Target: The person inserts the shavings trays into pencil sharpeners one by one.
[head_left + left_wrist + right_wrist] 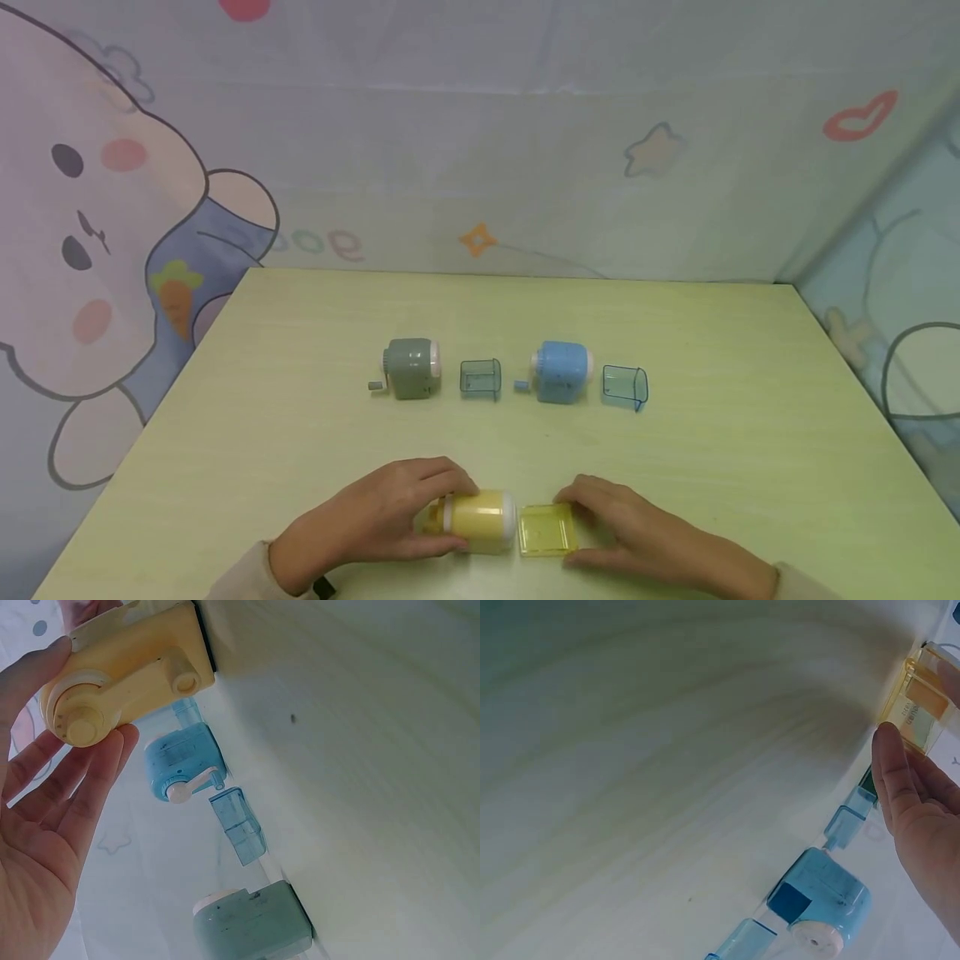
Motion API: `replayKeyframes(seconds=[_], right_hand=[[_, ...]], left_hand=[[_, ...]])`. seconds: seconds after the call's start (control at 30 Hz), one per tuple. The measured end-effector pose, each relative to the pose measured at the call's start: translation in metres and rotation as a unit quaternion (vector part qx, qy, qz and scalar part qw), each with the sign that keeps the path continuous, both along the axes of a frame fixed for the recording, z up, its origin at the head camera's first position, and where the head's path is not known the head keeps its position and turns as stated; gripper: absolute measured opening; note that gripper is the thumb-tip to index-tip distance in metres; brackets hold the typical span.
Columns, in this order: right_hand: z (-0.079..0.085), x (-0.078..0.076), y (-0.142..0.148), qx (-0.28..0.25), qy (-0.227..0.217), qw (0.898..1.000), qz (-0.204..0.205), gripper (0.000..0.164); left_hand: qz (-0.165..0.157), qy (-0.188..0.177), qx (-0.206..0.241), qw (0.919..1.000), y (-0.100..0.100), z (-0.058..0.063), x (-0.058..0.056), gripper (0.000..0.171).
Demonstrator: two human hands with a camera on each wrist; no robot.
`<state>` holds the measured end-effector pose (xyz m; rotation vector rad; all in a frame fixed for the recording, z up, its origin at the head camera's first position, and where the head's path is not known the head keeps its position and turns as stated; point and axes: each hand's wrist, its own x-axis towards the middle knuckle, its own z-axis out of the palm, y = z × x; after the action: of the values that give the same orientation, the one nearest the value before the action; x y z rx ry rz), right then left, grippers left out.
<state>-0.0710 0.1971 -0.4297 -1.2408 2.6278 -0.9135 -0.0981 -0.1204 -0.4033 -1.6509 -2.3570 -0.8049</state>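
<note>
Near the front of the table, my left hand (390, 512) grips a yellow hand-crank pencil sharpener (480, 515), thumb on one side and fingers on the other. The left wrist view shows the crank handle (142, 686) on its end. Just right of it lies a clear yellow shavings drawer (546, 532), apart from the sharpener by a narrow gap. My right hand (637, 533) holds that drawer between thumb and fingers by its right end. In the right wrist view the fingertips are against the drawer (913, 712).
Farther back stand a grey-green sharpener (411, 368) and a blue sharpener (562, 372), cranks to the left. A clear greenish drawer (480, 380) sits between them, and a clear blue drawer (625, 385) lies right of the blue one. A printed cloth (525, 167) hangs behind the table.
</note>
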Motion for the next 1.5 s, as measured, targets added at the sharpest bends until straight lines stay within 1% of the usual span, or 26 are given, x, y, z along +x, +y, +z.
replayKeyframes(seconds=[0.13, 0.37, 0.57, 0.77, 0.97, 1.5], right_hand=[[-0.001, -0.001, -0.003, -0.009, 0.009, 1.000, 0.007, 0.044], [-0.002, -0.003, -0.008, -0.031, 0.015, 0.999, 0.017, 0.043], [-0.002, -0.005, -0.012, -0.031, 0.000, 0.999, 0.008, 0.043], [-0.001, -0.007, -0.017, -0.036, -0.013, 0.999, 0.004, 0.044], [0.000, -0.008, -0.022, -0.050, 0.006, 0.999, 0.016, 0.044], [0.000, -0.009, -0.033, -0.042, -0.008, 0.999, 0.012, 0.045]], left_hand=[[-0.003, 0.003, 0.007, 1.0000, 0.000, -0.001, 0.000, 0.042], [-0.001, -0.001, 0.006, 1.0000, 0.000, -0.001, 0.000, 0.042], [0.001, -0.008, 0.005, 1.0000, 0.001, -0.001, 0.000, 0.042], [0.002, -0.003, 0.005, 1.0000, 0.000, -0.002, 0.000, 0.042], [0.000, 0.000, 0.011, 0.9999, -0.001, -0.003, 0.000, 0.043], [-0.005, 0.002, 0.019, 0.9998, 0.001, -0.003, 0.000, 0.044]])
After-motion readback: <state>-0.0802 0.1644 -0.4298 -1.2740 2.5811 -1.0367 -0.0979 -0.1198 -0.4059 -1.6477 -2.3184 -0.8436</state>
